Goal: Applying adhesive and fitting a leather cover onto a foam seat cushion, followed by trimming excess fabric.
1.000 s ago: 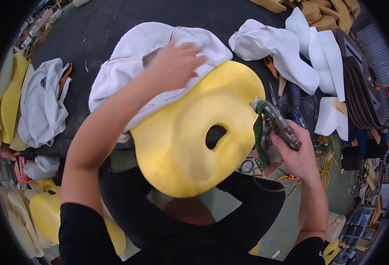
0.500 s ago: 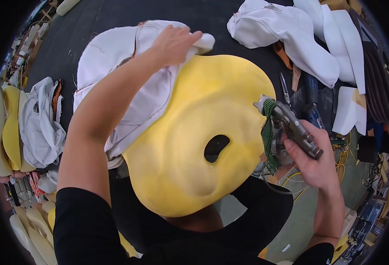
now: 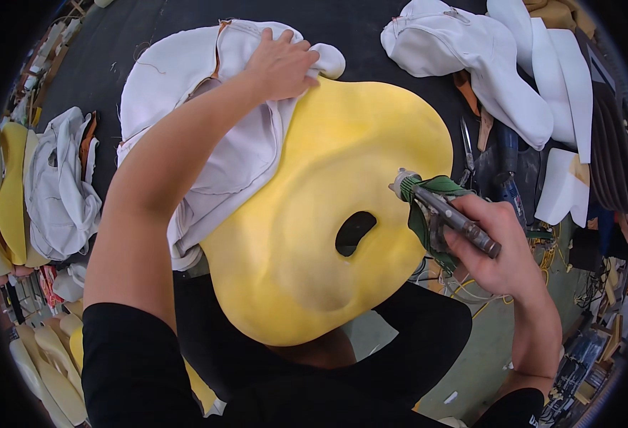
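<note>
A large, rounded yellow foam pad (image 3: 371, 135) with an oval hole near its middle rests across the black-clad legs and the dark work table. Its upper left part lies under a white cover (image 3: 164, 78) that is folded back, with stitched seams and loose threads. Spread over the cover's far edge, my left hand (image 3: 282, 65) presses on the fabric, fingers apart. My right hand (image 3: 496, 242) grips a metal spray gun (image 3: 463, 221) wrapped in green cloth (image 3: 428, 221). The gun's nozzle points left over the right side of the foam, apart from the hole.
Another white cover (image 3: 485, 64) lies at the far right beside white foam pieces (image 3: 570, 78). Scissors (image 3: 467, 146) and a blue power tool (image 3: 508, 185) rest near the right side of the foam. A crumpled white cover (image 3: 60, 185) and yellow foam (image 3: 12, 192) sit at left.
My right hand has brought the spray gun left over the foam. The left hand has laid the lifted cover edge down and flattened its fingers on it.
</note>
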Motion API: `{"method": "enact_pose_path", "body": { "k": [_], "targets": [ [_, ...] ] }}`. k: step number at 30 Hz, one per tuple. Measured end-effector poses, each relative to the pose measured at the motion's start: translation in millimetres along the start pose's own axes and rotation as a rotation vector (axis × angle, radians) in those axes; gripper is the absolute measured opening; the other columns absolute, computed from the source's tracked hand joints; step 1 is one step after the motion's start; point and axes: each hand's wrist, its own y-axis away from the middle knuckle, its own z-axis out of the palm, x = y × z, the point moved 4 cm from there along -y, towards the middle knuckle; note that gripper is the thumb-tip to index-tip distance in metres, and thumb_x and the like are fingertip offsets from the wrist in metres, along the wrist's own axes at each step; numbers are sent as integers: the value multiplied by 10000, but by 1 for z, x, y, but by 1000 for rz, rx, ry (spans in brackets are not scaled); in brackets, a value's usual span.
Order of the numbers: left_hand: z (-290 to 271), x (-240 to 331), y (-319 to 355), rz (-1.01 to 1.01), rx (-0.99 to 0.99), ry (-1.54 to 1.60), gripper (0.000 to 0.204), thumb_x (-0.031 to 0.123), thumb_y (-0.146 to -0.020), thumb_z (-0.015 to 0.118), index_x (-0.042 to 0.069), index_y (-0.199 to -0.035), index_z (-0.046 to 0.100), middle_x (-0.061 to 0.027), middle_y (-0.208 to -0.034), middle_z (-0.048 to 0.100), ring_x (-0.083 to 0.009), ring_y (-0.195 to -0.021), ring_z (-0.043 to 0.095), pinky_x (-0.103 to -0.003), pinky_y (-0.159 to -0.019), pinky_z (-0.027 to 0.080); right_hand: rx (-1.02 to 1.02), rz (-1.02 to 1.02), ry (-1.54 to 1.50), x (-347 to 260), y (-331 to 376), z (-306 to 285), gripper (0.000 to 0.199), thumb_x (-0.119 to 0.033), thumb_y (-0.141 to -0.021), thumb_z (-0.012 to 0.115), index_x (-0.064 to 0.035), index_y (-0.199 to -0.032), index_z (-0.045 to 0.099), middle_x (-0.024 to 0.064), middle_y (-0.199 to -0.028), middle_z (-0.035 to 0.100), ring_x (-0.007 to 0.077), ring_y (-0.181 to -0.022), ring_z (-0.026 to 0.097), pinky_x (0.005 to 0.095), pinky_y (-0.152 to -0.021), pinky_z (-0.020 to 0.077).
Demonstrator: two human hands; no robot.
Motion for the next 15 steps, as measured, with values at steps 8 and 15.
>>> {"method": "enact_pose_path", "body": {
  "k": [8,15],
  "targets": [
    [22,-6,-8,92,70,-72,408,318,-985,625,262,-1373,740,-49,-1286,686,-259,-1282,588,-525,-999,454,12,48,-91,-11,19,3,111,-16,-872,714,24,-959,657,136,-653,582,249,-537,590,360,-548,444],
    [5,3,-8,72,-101,-27,388,317,-942,619,202,-1268,795,-41,-1301,677,-245,-1274,583,-530,-1014,448,83,101,-72,-14,27,15,150,-25,-875,727,17,-999,654,140,-674,602,265,-563,618,361,-562,460]
  ]
}}
